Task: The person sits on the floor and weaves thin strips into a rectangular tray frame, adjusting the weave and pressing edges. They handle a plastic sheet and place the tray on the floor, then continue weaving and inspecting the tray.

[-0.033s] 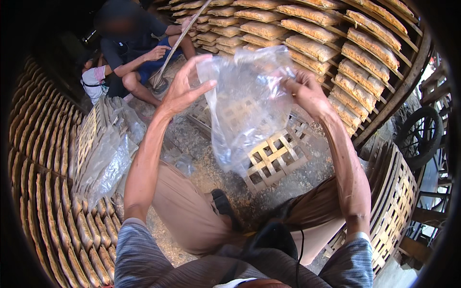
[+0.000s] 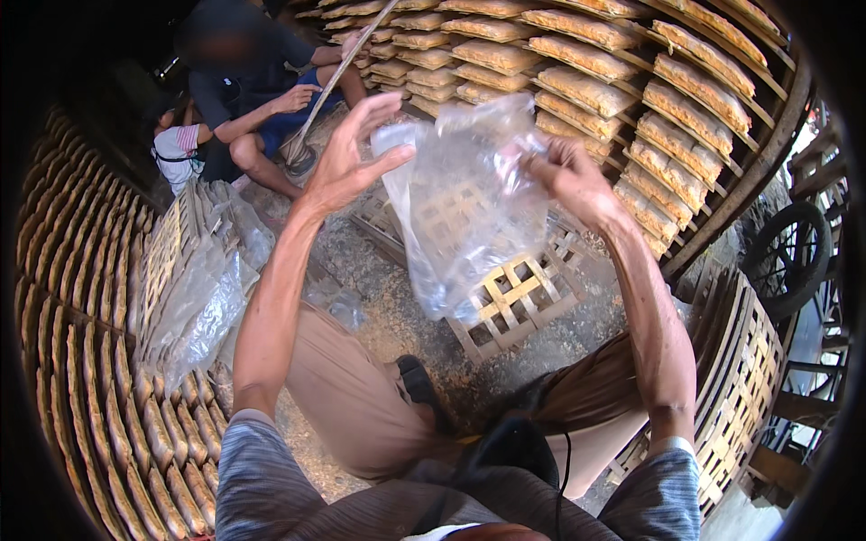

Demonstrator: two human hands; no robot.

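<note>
Between both hands, clear plastic, apparently narrower than before.

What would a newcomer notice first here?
Likely the crinkled clear plastic bag at centre, pinched by the right hand on its right side, with the open left hand at its left edge. Next, the stacked rows of tan slabs filling the upper right. Below the bag, a woven lattice panel lies near the floor.
</note>
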